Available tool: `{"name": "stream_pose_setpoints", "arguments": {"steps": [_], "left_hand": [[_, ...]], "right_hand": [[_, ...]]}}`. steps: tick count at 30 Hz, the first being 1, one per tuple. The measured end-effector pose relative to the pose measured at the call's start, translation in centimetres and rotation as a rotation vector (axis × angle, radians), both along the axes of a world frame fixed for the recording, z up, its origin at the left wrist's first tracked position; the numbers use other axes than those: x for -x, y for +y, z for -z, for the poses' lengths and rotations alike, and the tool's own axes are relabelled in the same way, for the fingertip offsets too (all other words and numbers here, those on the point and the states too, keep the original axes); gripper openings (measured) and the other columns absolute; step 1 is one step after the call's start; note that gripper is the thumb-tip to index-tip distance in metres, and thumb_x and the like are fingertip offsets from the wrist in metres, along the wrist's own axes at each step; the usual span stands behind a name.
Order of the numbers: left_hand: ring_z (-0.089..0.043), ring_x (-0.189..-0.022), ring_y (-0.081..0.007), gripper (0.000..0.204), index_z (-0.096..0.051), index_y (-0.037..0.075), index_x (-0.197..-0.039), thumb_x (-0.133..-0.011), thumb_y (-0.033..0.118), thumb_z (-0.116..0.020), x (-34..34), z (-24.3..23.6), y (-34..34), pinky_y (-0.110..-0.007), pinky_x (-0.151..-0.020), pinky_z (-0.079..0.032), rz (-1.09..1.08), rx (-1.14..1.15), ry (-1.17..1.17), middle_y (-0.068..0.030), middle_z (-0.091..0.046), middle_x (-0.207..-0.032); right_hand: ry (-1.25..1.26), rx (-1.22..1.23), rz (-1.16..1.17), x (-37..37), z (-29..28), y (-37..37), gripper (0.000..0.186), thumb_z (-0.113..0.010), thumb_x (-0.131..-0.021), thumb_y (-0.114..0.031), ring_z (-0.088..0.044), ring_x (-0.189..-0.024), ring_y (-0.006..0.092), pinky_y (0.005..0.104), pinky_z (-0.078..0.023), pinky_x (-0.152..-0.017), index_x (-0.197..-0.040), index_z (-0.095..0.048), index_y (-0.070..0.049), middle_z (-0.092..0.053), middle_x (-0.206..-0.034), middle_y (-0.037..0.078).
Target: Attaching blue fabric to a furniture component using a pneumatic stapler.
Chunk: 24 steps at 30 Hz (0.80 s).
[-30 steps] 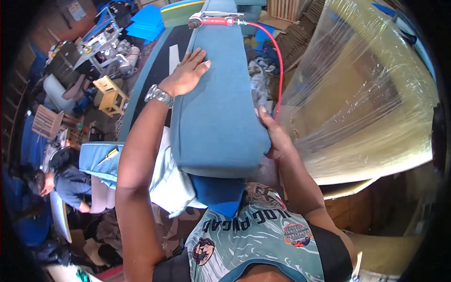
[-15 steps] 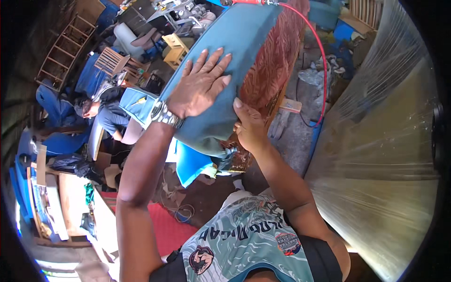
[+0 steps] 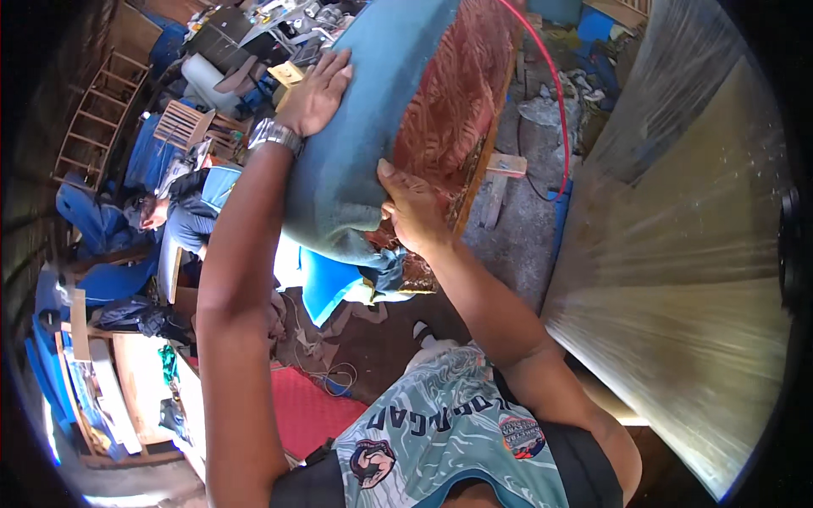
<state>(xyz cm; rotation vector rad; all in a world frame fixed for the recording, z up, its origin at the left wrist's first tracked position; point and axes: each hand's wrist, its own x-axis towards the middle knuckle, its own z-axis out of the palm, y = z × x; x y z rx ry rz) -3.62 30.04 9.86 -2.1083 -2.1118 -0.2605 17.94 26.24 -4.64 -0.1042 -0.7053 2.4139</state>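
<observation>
A large padded panel covered in blue-green fabric [image 3: 377,127] is tilted up in front of me, its reddish-brown underside [image 3: 453,102] turned to the right. My left hand [image 3: 315,95], with a metal watch on the wrist, lies flat on the fabric side near the top. My right hand [image 3: 412,212] grips the panel's lower edge where fabric folds over the brown backing. A red hose [image 3: 555,93] runs along the panel's right side.
A person [image 3: 182,212] sits low at the left among blue fabric pieces and wooden frames. A large plastic-wrapped object [image 3: 686,254] fills the right. Fabric scraps and a red mat [image 3: 309,406] lie on the floor below.
The panel has turned further, showing more of its brown underside. My left hand has slid up the fabric side; my right hand stays on the lower edge.
</observation>
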Motion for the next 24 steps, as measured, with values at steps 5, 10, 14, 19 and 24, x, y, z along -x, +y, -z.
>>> {"name": "stream_pose_setpoints", "arguments": {"steps": [5, 10, 14, 19, 24], "left_hand": [[-0.017, -0.151, -0.0378, 0.060, -0.028, 0.027, -0.157, -0.104, 0.055, -0.032, -8.8, -0.9, -3.2, -0.059, -0.118, -0.019, -0.220, 0.114, 0.116, -0.0085, -0.022, -0.165], [-0.017, -0.150, -0.0429, 0.058, -0.026, 0.029, -0.158, -0.104, 0.047, -0.038, -10.9, -1.9, -7.3, -0.067, -0.116, -0.017, -0.162, 0.150, 0.170, -0.0090, -0.020, -0.165], [-0.015, -0.150, -0.0437, 0.063, -0.024, 0.027, -0.159, -0.101, 0.034, -0.048, -12.3, -2.7, -9.4, -0.070, -0.114, -0.017, -0.168, 0.180, 0.231, -0.0095, -0.019, -0.166], [-0.011, -0.152, -0.0401, 0.078, -0.022, 0.029, -0.159, -0.092, 0.023, -0.061, -14.0, -3.1, -8.1, -0.066, -0.118, -0.013, -0.223, 0.280, 0.189, -0.0073, -0.013, -0.167], [-0.011, -0.152, -0.0415, 0.090, -0.024, 0.028, -0.159, -0.082, 0.017, -0.069, -13.8, -3.8, -8.8, -0.068, -0.118, -0.012, -0.225, 0.267, 0.123, -0.0093, -0.014, -0.167]], "right_hand": [[-0.111, 0.012, 0.066, -1.2, -0.3, 0.4, 0.031, -0.059, -0.101, -0.040, -0.044, -0.056, 0.0063, 0.0248, -0.036, -0.054, -0.089, -0.062, -0.011, -0.053, -0.071, -0.005], [-0.158, -0.149, 0.055, -2.0, -1.7, 1.1, 0.035, -0.058, -0.102, -0.040, -0.041, -0.053, 0.0061, 0.0249, -0.036, -0.052, -0.083, -0.059, -0.010, -0.046, -0.063, -0.005], [-0.482, -0.936, -0.263, -5.0, -5.0, 7.2, 0.040, -0.058, -0.101, -0.034, -0.055, -0.057, 0.0124, 0.0308, -0.043, -0.056, -0.078, -0.066, -0.002, -0.058, -0.063, 0.003], [-0.542, -1.309, 1.034, -3.7, -13.3, 18.0, 0.024, -0.064, -0.094, -0.030, -0.069, -0.077, 0.0274, 0.0427, -0.051, -0.067, -0.098, -0.068, -0.007, -0.069, -0.079, 0.014], [-1.051, -1.801, 1.010, 5.4, -19.6, 26.2, 0.042, -0.053, -0.094, -0.024, -0.050, -0.129, 0.0408, 0.0519, -0.041, -0.104, -0.129, -0.057, -0.003, -0.053, -0.138, 0.025]]}}
